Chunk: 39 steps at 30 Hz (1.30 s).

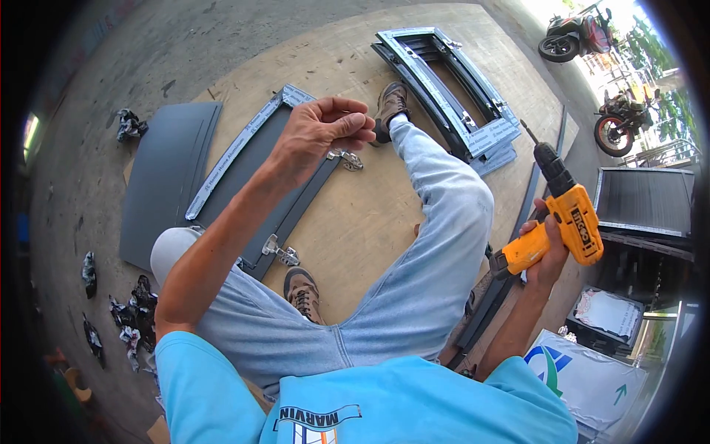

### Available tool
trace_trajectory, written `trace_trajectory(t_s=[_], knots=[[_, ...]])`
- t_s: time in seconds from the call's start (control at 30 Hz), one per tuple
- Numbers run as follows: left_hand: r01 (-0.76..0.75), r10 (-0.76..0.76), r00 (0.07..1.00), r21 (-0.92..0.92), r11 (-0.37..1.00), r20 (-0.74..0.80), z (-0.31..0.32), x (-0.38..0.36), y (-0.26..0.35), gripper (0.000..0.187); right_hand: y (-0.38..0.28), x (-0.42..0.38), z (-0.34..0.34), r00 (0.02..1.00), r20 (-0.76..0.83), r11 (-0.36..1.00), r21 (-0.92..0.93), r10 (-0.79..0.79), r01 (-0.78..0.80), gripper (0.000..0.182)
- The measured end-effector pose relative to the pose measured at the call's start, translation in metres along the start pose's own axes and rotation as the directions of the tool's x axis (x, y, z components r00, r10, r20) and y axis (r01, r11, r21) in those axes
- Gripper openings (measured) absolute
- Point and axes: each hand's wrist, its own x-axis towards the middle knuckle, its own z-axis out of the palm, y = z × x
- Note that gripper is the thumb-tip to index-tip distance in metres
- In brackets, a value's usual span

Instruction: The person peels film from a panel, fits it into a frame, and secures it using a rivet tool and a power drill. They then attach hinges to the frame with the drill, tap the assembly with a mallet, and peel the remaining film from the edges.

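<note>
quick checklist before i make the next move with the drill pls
1. Drill gripped in the right hand: ok.
2. Bit fitted, sticking out of the chuck: ok.
3. Anything small pinched in the left hand: cannot tell, the fingers are curled together.
4. Silver hinges fully fastened at the framed panel's edge: cannot tell, too small to judge.
5. Floor free of scraps: not ok, crumpled wrap lies at picture left.

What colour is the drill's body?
The drill has a yellow-orange body with black lettering; head view shows it best.

Workshop: cordless drill (574, 226), aluminum frames (433, 101), 2 motorcycles (573, 38).
</note>
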Motion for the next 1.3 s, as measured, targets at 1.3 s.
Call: trace_trajectory(t_s=[1.3], knots=[[0.262, -0.189, 0.954, -0.338, 0.904, 0.234, -0.026, 0.048, -0.040, 0.015, 0.041, 0.038, 0.105, 0.535, 0.754, 0.519, -0.303, -0.382, 0.799, 0.046]])
